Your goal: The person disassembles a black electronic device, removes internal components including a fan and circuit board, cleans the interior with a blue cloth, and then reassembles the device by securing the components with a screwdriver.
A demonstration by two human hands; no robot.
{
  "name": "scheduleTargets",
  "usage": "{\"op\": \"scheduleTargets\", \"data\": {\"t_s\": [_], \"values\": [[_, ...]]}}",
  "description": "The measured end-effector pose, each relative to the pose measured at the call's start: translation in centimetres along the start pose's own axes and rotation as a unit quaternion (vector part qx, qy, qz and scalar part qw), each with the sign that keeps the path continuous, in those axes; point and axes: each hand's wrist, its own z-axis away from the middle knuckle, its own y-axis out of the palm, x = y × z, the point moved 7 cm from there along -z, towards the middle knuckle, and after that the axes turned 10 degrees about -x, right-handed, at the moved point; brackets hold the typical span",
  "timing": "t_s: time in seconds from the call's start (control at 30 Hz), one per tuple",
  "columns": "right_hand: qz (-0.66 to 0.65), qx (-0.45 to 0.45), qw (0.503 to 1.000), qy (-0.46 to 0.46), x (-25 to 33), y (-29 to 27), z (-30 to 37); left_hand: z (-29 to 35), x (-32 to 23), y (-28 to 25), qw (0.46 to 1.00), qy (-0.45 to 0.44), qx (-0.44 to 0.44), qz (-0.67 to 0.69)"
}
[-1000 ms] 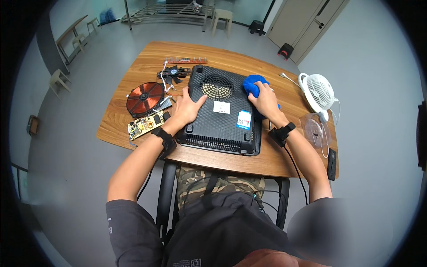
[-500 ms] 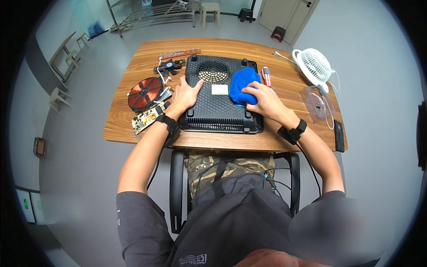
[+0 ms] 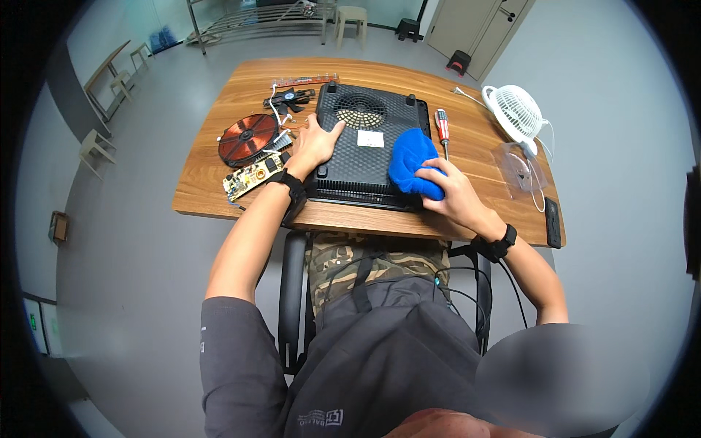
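Observation:
A black induction cooker casing [image 3: 355, 162] lies on the table with its vented underside up, a round grille at its far end and a pale label in the middle. My left hand [image 3: 315, 144] grips its left edge, the thumb lying on top and the other fingers partly hidden. A bunched blue cloth [image 3: 410, 159] is pressed on the casing's near right corner, and my right hand [image 3: 454, 191] is closed around it. The cloth hides that corner. Just right of the casing lies a screwdriver [image 3: 442, 125] with a red and white handle.
Left of the casing are a copper coil [image 3: 247, 139], a black fan [image 3: 289, 99], a circuit board [image 3: 254, 177] and a narrow red board [image 3: 307, 79], with loose wires. On the right stand a white fan [image 3: 512, 111], clear plastic [image 3: 517, 174] and a black oblong object [image 3: 553, 223].
My right hand has drawn the blue cloth toward me, down to the casing's near right corner. My left hand keeps its hold on the left edge. The whole view has shifted slightly.

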Motion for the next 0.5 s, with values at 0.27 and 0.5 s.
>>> {"op": "scheduleTargets", "data": {"t_s": [0.27,0.5], "values": [[0.031,0.058,0.967,-0.247,6.5,2.2,-4.0,-0.8,0.8,0.3,1.0,0.011,-0.017,-0.002],[0.136,0.105,0.916,-0.363,8.5,9.2,-3.2,-1.0,1.1,0.3,1.0,-0.004,0.005,0.001]]}}
